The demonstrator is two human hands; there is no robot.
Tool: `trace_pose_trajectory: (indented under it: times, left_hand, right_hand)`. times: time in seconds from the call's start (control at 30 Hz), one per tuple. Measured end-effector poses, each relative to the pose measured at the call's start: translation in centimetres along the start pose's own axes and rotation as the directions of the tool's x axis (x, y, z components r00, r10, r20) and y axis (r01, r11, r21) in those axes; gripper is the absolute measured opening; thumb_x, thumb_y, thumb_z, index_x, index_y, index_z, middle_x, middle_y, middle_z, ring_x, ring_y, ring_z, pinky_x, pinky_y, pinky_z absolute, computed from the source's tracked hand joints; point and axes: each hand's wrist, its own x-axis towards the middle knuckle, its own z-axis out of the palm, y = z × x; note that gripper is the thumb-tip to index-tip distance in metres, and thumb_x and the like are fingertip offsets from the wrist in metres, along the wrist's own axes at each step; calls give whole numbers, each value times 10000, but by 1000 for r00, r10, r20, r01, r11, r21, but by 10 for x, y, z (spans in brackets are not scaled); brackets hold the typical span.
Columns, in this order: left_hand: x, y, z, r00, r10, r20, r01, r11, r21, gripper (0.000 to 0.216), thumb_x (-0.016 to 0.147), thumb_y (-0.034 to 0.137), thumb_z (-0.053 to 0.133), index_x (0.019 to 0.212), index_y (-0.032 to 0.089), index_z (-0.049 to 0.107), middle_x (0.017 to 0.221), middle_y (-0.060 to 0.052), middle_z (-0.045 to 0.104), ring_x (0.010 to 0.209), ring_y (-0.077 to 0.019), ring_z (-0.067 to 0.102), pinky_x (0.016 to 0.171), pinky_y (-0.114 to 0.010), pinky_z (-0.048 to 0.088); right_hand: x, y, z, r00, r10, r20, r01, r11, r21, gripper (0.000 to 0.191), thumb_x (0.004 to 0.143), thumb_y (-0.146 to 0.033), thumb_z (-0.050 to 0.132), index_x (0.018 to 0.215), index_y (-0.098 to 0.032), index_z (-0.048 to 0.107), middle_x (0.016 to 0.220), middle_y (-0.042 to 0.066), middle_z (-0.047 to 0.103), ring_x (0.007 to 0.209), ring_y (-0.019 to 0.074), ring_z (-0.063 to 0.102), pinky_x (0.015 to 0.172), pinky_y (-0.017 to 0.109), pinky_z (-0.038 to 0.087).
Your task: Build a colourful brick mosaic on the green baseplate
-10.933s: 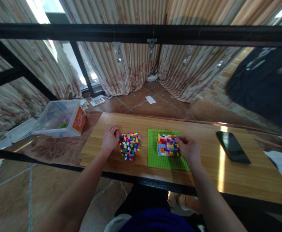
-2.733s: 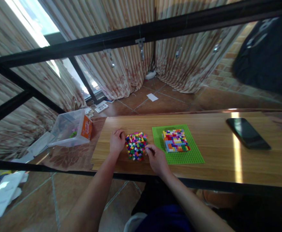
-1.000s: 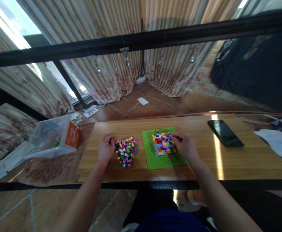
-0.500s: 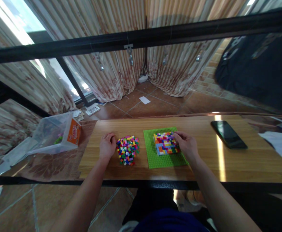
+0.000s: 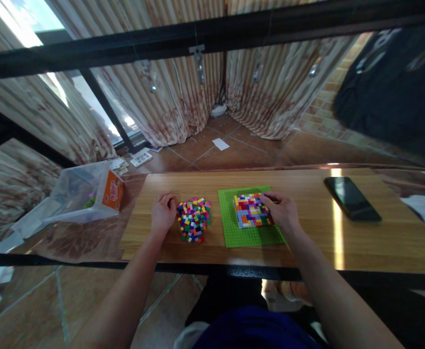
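Note:
A block built of many-coloured toy bricks [image 5: 251, 212] stands on a green studded baseplate [image 5: 229, 232]. My right hand [image 5: 284, 212] is at the block's right side, thumb and fingers closed together against its upper right corner. Whatever the fingertips pinch there is hidden. On the wood to the left of the baseplate lies a loose heap of small coloured bricks [image 5: 194, 219]. Resting on the table at the heap's left edge is my left hand [image 5: 163, 213], its fingers curled in. I cannot make out whether a brick is between them.
The wooden table [image 5: 307, 247] has a black phone [image 5: 352, 198] on its right part. A clear plastic box [image 5: 79, 194] with an orange label stands beyond the left end. A black metal bar [image 5: 234, 31] crosses above, before striped curtains [image 5: 183, 97].
The view has shifted slightly, so the table sits a little higher. Both hands stay almost where they were; the right fingers remain at the block's upper right corner.

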Motion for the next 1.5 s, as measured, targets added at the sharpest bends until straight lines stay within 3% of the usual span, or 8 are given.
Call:
trace_pose_trajectory:
  times: [0.23,0.33,0.47,0.57,0.7,0.9,1.13,1.5]
  left_hand:
    - [-1,1,1,1000,-9,-12,9,1000,-16,262,869,206,458,960,168,701,1039,-119,707,1031,-276,630,987,-437,503]
    - [-1,1,1,1000,-15,-13,15,999,-38,255,864,193,462,946,172,703,1021,-112,706,1008,-266,632,979,-431,508]
    - [-2,6,-3,998,-61,-20,59,994,-93,235,850,164,490,925,176,712,1016,-108,709,1026,-255,635,1003,-427,499]
    - [-1,12,-10,990,-137,32,141,967,-211,215,835,136,523,892,173,727,999,-109,722,1017,-246,647,1015,-419,493]
    - [4,18,-27,985,-165,46,172,957,-233,198,829,131,565,893,191,743,892,-65,742,847,-196,675,866,-342,553]
    - [-24,36,-45,977,-213,11,209,941,-265,232,854,126,553,961,183,750,895,-59,756,825,-170,691,805,-308,559]
    - [-75,53,-35,951,-309,-17,294,920,-259,204,853,133,577,942,181,755,900,-62,747,839,-180,686,790,-310,557]
    - [-40,63,-17,961,-272,54,277,954,-111,323,805,37,533,998,178,750,1004,-91,723,931,-207,666,908,-350,532]
  right_hand:
    - [-4,1,-4,998,26,56,-30,997,71,591,669,-659,696,927,-133,767,849,103,761,732,207,660,686,325,517]
    - [-11,2,-21,1000,18,-14,-16,993,116,636,729,-709,624,939,-123,751,781,95,737,663,195,641,610,308,499]
    - [-21,22,-69,994,-73,-86,60,988,-146,533,811,-627,566,994,-163,756,848,102,745,738,237,673,668,351,508]
    - [-19,54,-109,989,-112,-99,58,897,-438,446,793,-562,562,971,-210,768,886,126,752,804,305,691,687,415,508]
    - [-3,92,-137,974,-225,-24,172,805,-568,349,750,-525,564,878,-267,761,994,126,756,782,333,692,641,444,494]
    - [27,99,-134,955,-296,21,251,768,-589,266,750,-500,535,717,-313,722,893,112,736,703,309,673,590,426,471]
    - [45,113,-131,955,-294,27,251,763,-596,258,753,-505,526,702,-338,715,904,121,730,701,324,659,607,452,461]
    - [38,121,-127,956,-289,-40,212,780,-588,329,787,-526,491,804,-287,716,1002,136,739,882,347,685,688,443,484]
